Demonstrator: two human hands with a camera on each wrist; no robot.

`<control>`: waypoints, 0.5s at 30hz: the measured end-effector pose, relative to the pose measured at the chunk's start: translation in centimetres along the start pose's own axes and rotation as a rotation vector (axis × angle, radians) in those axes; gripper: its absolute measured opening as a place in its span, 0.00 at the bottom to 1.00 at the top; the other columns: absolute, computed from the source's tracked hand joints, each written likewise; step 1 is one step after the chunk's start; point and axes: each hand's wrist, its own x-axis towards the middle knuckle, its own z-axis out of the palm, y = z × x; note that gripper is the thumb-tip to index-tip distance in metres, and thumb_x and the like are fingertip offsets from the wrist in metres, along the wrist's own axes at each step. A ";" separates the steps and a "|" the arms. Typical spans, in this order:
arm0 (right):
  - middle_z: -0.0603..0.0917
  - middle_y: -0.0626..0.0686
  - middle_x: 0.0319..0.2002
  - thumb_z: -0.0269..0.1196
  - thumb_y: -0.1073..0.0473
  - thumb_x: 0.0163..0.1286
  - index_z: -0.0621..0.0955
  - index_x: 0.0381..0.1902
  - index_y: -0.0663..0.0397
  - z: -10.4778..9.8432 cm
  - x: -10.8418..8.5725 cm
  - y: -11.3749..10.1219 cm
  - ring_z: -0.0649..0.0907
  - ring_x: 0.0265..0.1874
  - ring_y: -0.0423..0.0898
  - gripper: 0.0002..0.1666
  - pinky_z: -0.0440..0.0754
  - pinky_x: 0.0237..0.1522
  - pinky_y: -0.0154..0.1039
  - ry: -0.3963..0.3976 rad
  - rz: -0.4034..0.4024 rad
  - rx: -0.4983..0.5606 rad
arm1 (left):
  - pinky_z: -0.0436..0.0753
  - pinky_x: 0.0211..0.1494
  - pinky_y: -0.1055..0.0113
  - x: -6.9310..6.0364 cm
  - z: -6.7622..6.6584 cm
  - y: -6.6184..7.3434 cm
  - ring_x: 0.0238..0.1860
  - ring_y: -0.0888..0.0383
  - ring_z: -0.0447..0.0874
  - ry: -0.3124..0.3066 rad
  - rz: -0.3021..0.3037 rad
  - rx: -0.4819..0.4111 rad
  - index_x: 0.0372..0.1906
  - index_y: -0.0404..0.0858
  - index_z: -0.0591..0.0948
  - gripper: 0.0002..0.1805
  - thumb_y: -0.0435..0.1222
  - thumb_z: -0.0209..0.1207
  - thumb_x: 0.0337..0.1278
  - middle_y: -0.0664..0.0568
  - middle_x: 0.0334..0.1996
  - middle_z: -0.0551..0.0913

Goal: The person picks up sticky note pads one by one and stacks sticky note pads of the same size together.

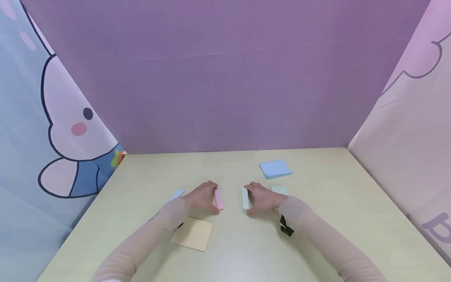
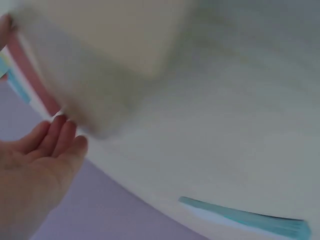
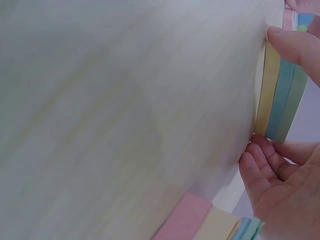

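Backdrop: purple cloth wall behind; left wall pale blue with a rabbit print; right wall pale pink.
Bench: light wood-look bench, runs back to the purple wall.
Left hand: left hand clamped on the pink pad, thumb at the near end, fingertips at the far end.
Pink pad: mid-bench, inner side of the left hand, shows as a narrow strip in the head view.
Right hand: right hand clamped on the green stack, same grip, thumb near, fingertips far.
Green stack: mid-bench, facing the pink pad across a short gap, not touching it. Right wrist view shows its layers: yellow nearest the bench, then blue, then green on top. Can't tell if its underside touches the bench.
Four-layer stack: just outside the right hand, partly hidden by it; four-layer stack is pink, tan, blue, green going up.
Rear blue pad: rear blue pad lies flat beyond the right hand.
Left blue pad: left blue pad sits outside the left hand, partly covered by the arm.
Tan pad: tan pad lies flat on the near side, by the left wrist.
Left wrist view: blurred up close.
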 end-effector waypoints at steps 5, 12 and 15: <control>0.65 0.54 0.62 0.74 0.47 0.42 0.60 0.67 0.58 0.1 0.1 0.1 0.65 0.62 0.51 0.57 0.66 0.63 0.46 0.004 -0.009 -0.007 | 0.68 0.64 0.60 -0.3 0.9 -0.8 0.60 0.50 0.67 0.060 0.001 -0.031 0.60 0.31 0.66 0.50 0.52 0.72 0.28 0.46 0.57 0.70; 0.65 0.54 0.63 0.73 0.47 0.43 0.59 0.68 0.57 0.0 0.0 0.0 0.63 0.64 0.51 0.57 0.65 0.64 0.46 0.000 -0.001 -0.019 | 0.65 0.66 0.57 -0.9 1.4 -0.4 0.62 0.48 0.64 0.089 -0.032 -0.082 0.62 0.32 0.65 0.51 0.54 0.70 0.30 0.45 0.59 0.69; 0.65 0.54 0.63 0.73 0.47 0.43 0.59 0.68 0.58 -0.1 -0.1 -0.1 0.63 0.64 0.51 0.57 0.64 0.64 0.47 0.001 -0.002 -0.017 | 0.65 0.66 0.56 -1.1 1.5 -0.3 0.63 0.48 0.64 0.094 -0.041 -0.094 0.62 0.32 0.65 0.51 0.54 0.70 0.31 0.45 0.60 0.69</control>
